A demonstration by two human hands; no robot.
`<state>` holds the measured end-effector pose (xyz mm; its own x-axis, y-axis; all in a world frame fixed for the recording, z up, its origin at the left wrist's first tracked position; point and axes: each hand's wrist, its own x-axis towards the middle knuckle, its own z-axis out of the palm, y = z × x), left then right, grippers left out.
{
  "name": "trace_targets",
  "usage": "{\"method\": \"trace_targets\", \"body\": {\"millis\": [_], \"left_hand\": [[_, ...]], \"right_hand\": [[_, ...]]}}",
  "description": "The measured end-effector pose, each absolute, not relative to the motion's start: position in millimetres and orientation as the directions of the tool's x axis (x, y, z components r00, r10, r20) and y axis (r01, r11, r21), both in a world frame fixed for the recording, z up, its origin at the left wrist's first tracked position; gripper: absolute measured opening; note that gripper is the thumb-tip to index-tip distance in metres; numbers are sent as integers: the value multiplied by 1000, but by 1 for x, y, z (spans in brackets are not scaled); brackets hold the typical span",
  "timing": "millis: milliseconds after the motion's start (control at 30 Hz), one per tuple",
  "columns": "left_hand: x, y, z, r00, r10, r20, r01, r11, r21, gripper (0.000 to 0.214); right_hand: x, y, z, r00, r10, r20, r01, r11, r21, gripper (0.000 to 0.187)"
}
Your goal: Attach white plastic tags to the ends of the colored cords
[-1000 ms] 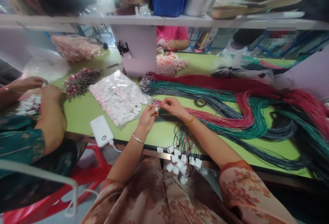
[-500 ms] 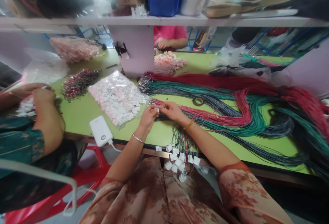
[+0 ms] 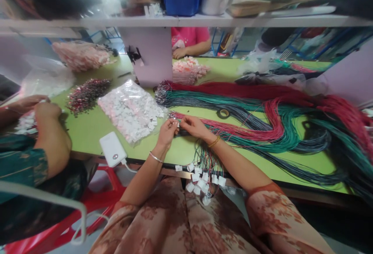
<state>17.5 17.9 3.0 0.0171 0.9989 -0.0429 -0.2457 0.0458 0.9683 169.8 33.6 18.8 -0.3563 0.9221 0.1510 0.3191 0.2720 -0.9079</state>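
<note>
My left hand [image 3: 168,132] is closed in a pinch on a small white connector [image 3: 178,124]. My right hand [image 3: 194,127] sits right beside it, thumb and finger pressed together. What it pinches is too small to make out. Both hands are over the near ends of the wire bundles, where pink wires [image 3: 247,131] and green wires [image 3: 287,139] run off to the right. Below my wrists, wires with several white connectors [image 3: 201,182] on their ends hang over the table edge. Left of my hands lies a clear bag of white connectors [image 3: 131,112].
A white power bank [image 3: 113,149] with a cable lies near the front edge. Black tape [image 3: 223,114] rests among the wires, behind them red wires [image 3: 233,90]. A co-worker's arm [image 3: 54,137] is at the left; another person sits opposite. A shelf [image 3: 186,21] crosses above the table.
The view has shifted slightly. My hands stay together around the white connector, with only slight finger movement. The person opposite has lowered a hand to the table.
</note>
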Motion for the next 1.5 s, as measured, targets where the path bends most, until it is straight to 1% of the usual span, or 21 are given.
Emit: {"method": "trace_targets", "body": {"millis": [100, 167, 233, 300, 367, 400, 467, 533, 567, 633, 700, 733, 767, 800, 867, 967, 1033, 1100, 1233, 1400, 1500], "left_hand": [[13, 15, 10, 17, 999, 42, -182, -39, 982, 25], [11, 11, 14, 97, 991, 94, -93, -85, 992, 18], [13, 6, 16, 221, 965, 144, 43, -157, 987, 11], [19, -1, 18, 338, 927, 164, 219, -247, 944, 7], [27, -8, 20, 429, 891, 149, 382, -329, 864, 9], [31, -11, 21, 478, 868, 136, 434, -368, 823, 10], [36, -15, 22, 601, 794, 90, 452, -431, 781, 21], [35, -15, 20, 694, 720, 24, 411, -422, 808, 31], [34, -13, 19, 709, 706, -8, 390, -382, 838, 33], [31, -10, 15, 683, 728, -58, 341, -248, 907, 34], [30, -7, 12, 630, 769, -107, 265, -83, 961, 37], [30, -6, 11, 607, 784, -127, 217, -9, 976, 38], [30, -5, 11, 584, 799, -143, 170, 51, 984, 39], [31, -5, 11, 562, 813, -153, 129, 97, 987, 40], [33, -4, 12, 525, 836, -162, 66, 149, 987, 40], [36, -4, 12, 443, 883, -158, 29, 162, 986, 35], [38, -3, 10, 369, 920, -132, 28, 131, 991, 30], [37, -2, 8, 300, 951, -78, 53, 65, 996, 24], [33, -3, 10, 225, 972, 70, 214, -120, 969, 23], [33, -9, 17, 280, 912, 301, 363, -391, 846, 26], [31, -8, 16, 334, 876, 349, 441, -472, 763, 24]], "right_hand": [[183, 27, 25, -485, 864, 134, 268, 292, -918, 31], [199, 21, 29, -545, 831, 113, 285, 311, -907, 31], [216, 14, 33, -552, 828, 103, 290, 306, -907, 29], [231, 7, 35, -551, 830, 83, 274, 274, -922, 30], [244, 2, 38, -571, 820, 46, 277, 245, -929, 32], [250, 1, 39, -579, 815, 34, 293, 247, -923, 32], [263, 4, 39, -531, 846, 51, 372, 287, -883, 33], [279, 13, 36, -346, 931, 119, 553, 304, -775, 31], [288, 19, 33, -210, 965, 159, 679, 261, -686, 30], [304, 32, 25, 22, 980, 196, 890, 70, -450, 26], [314, 41, 18, 117, 977, 176, 960, -66, -270, 25], [316, 43, 16, 120, 979, 163, 969, -80, -235, 25], [315, 43, 16, 98, 982, 160, 968, -57, -243, 25], [312, 40, 19, 55, 985, 167, 957, -4, -289, 25], [300, 27, 29, -72, 978, 198, 878, 156, -452, 26], [273, -1, 51, -273, 938, 214, 593, 339, -730, 31], [254, -17, 61, -400, 893, 209, 411, 378, -830, 32], [238, -28, 62, -467, 868, 168, 363, 361, -859, 32], [219, -31, 47, -419, 898, 135, 469, 341, -815, 29], [213, -27, 32, -361, 917, 170, 497, 343, -797, 26], [211, -30, 28, -351, 920, 174, 504, 343, -793, 26]]}}
